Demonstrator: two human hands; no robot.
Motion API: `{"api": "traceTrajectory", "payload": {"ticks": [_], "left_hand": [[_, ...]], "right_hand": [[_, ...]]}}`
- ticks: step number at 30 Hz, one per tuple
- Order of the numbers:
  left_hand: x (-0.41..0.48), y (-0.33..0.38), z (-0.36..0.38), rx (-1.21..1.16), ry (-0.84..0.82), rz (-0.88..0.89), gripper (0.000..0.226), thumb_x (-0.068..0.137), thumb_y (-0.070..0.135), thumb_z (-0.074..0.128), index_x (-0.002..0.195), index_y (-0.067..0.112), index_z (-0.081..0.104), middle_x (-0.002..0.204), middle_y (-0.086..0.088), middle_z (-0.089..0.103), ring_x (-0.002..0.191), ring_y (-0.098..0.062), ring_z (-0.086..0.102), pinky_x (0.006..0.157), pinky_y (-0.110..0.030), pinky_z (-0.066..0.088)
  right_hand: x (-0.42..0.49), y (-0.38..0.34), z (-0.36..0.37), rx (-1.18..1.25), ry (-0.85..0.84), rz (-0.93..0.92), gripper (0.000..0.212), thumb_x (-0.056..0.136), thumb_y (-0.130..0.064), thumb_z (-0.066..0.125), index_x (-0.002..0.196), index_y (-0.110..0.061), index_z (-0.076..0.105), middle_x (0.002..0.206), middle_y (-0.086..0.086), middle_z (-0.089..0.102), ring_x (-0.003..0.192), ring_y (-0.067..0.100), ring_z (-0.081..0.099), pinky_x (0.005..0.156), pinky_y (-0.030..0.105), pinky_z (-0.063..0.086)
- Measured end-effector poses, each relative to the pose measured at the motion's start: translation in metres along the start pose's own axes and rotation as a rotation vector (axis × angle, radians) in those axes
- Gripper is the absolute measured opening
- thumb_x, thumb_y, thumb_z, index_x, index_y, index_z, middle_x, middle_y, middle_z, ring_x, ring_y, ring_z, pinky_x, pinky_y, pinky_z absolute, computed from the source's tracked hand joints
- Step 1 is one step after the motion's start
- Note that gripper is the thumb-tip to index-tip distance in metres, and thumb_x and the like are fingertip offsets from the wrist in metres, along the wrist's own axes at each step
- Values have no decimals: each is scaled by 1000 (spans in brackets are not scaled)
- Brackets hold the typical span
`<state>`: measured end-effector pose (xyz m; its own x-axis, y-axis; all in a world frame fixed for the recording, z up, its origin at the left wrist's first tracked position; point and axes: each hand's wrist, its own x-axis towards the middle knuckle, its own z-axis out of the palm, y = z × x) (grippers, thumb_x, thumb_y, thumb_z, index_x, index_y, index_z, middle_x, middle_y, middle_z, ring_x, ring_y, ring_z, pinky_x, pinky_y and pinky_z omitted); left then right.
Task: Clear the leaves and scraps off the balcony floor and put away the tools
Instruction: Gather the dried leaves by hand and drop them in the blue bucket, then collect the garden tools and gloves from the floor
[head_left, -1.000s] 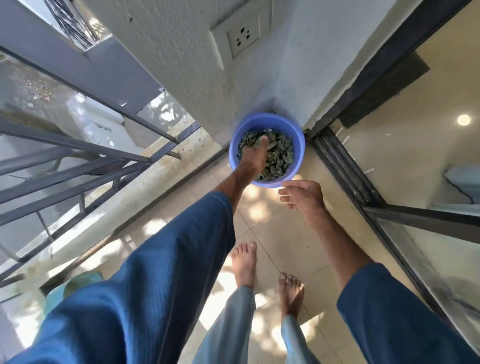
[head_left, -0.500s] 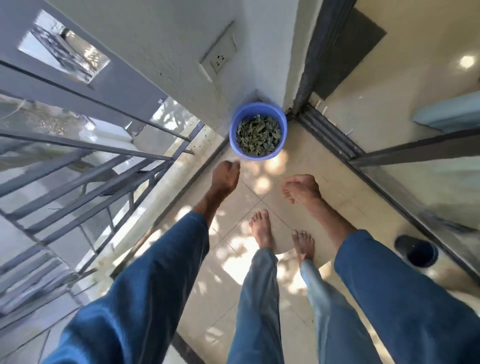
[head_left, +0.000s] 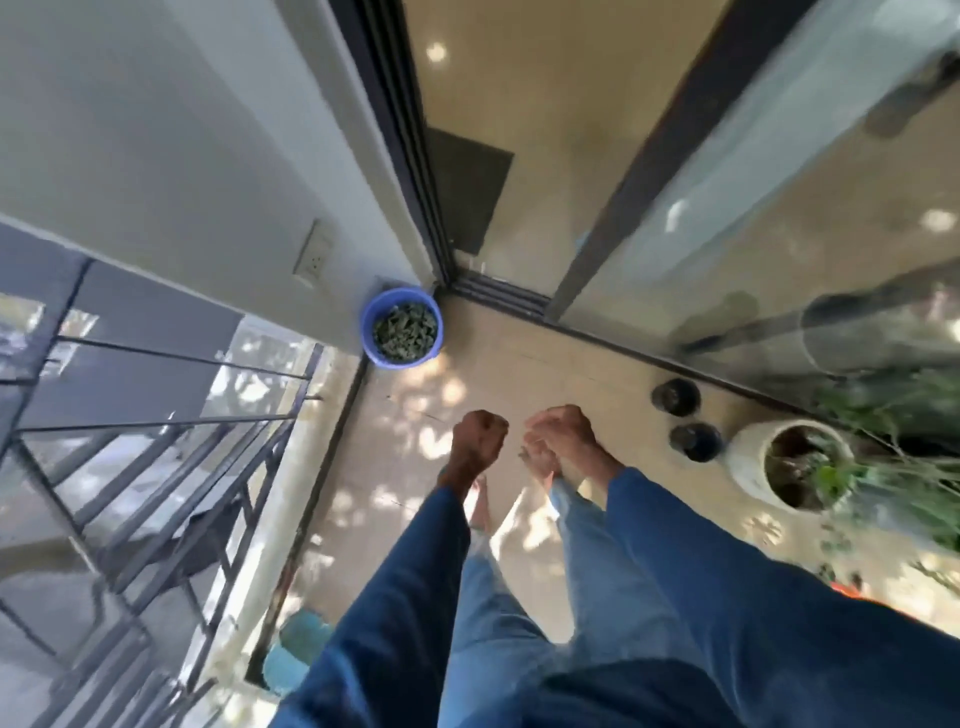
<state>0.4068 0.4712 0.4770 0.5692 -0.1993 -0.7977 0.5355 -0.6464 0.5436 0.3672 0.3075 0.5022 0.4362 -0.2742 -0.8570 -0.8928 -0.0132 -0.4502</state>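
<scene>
A blue bucket (head_left: 370, 332) stands in the far corner of the balcony floor (head_left: 519, 374), against the white wall. It is filled with dry green leaves (head_left: 405, 331). My left hand (head_left: 478, 436) hangs in front of me with its fingers curled into a fist and nothing in it. Just right of it my right hand (head_left: 561, 431) has its fingers curled too, with no object visible in it. Both hands are well back from the bucket, above my feet.
A metal railing (head_left: 171, 467) runs along the left. The sliding glass door (head_left: 727, 208) and its track are at right. Two dark small pots (head_left: 685, 415) and a white planter (head_left: 748, 467) with a green plant stand by the door. A teal object (head_left: 296, 654) sits at lower left.
My left hand has come out of the bucket and pulled back with the right. I have straightened up and stepped back, so the bucket now looks smaller and farther away.
</scene>
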Motion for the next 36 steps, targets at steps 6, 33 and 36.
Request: {"api": "traceTrajectory", "payload": {"ticks": [6, 33, 36], "left_hand": [[-52, 29, -4, 159, -105, 62, 37, 75, 33, 52, 78, 1, 70, 82, -21, 73, 77, -33, 72, 70, -42, 59], [-214, -113, 18, -564, 418, -308, 26, 94, 11, 53, 93, -4, 74, 96, -23, 75, 75, -27, 68, 71, -39, 60], [-230, -137, 25, -677, 482, -339, 23, 94, 10, 54, 89, -2, 73, 96, -25, 74, 73, -27, 66, 69, -39, 58]], "right_hand": [[-65, 22, -3, 153, 29, -23, 10, 89, -8, 66, 88, -10, 75, 79, 11, 76, 72, 24, 72, 70, 34, 56], [-144, 15, 125, -617, -431, -196, 16, 87, -14, 68, 98, -3, 74, 77, 8, 74, 57, 15, 65, 50, 22, 49], [-153, 27, 148, -730, -493, -217, 19, 87, -13, 68, 99, 0, 73, 76, 9, 73, 56, 15, 64, 49, 23, 48]]}}
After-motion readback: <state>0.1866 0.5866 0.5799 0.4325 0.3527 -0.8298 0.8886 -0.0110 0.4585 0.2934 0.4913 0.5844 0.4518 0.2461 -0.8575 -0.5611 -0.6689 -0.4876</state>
